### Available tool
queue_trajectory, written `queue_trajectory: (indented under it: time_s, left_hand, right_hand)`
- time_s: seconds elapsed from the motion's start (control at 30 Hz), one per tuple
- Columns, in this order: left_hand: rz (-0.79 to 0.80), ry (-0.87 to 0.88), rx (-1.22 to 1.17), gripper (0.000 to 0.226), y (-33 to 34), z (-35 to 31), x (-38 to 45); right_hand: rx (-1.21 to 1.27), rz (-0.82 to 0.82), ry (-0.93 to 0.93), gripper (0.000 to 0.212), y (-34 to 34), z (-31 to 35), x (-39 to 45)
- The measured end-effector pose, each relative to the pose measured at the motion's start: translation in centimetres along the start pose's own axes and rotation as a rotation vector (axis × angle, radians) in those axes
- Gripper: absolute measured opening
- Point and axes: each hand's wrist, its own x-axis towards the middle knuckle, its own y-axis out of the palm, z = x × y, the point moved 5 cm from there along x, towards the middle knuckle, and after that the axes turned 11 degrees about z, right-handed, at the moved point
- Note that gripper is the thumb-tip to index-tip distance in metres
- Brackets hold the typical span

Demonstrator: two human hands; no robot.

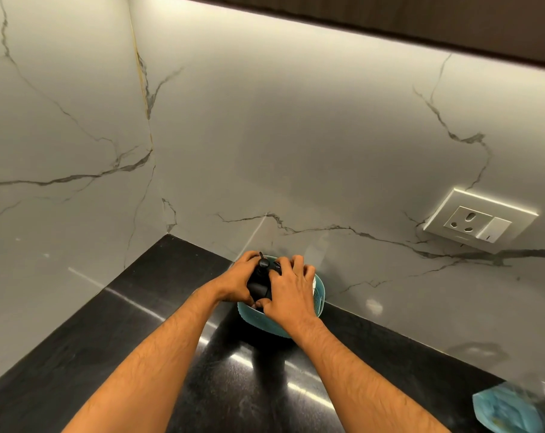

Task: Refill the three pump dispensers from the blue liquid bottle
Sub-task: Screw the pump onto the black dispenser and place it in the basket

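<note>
Left hand point(238, 281): fingers curled round the left side of a black pump dispenser point(260, 284), gripping it inside the teal basket point(318, 300).
Right hand point(291, 290): fingers bent over the dispenser's right side and the basket's far-right part, thumb tucked low at the near rim — looks like a grip on the dispenser, tho exact contact is hidden by the knuckles.
Dispenser spot: in the basket, far end of the black counter point(140, 323), just beside the marble wall point(296, 135), near the corner.
Other dispensers: task says three; only one dark body plainly shows. Sth white peeks past the right hand's fingers, can't tell what.
Blue bottle: not clearly seen. A blue crinkled thing point(502, 410) sits at the near right edge, blurred — can't tell if it's related.
Long axis: roughly upright, leaning a bit toward the viewer; pump head point(262, 262) on top.
Pointing: thin nozzle sticks up and away, toward the far wall, slightly left.
Risk 1: lifting w/ both hands crowded in the basket — basket could drag or tip along, since the fit looks tight.
Risk 2: pressing on the pump head while pulling — could squirt leftover liquid onto the wall or counter.
Risk 3: glossy counter, smooth body — a slip on set-down could knock it over.
Risk 4: wall socket point(480, 221) off to the right; splashes that way = bad.
</note>
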Motion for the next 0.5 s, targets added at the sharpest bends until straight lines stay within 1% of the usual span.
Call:
queue_trajectory:
  time_s: [0.1,0.2,0.3,0.5]
  left_hand:
    - [-0.008,-0.005,0.004,0.112,0.0,0.2,-0.2]
    - [-0.046,-0.013,0.004,0.106,-0.4,-0.1,-0.5]
    - [-0.099,0.002,-0.011,0.108,-1.1,-1.0,-1.3]
    - [-0.327,0.007,-0.087,0.106,-1.3,-2.8,-4.5]
  right_hand:
    - [0.014,-0.004,-0.018,0.054,0.0,-0.1,-0.2]
    - [0.042,-0.027,-0.030,0.050,-0.5,-0.2,-0.5]
    - [0.095,-0.074,-0.051,0.049,-1.4,-0.2,-1.1]
    - [0.182,-0.164,-0.067,0.047,-3.6,-0.7,-3.1]
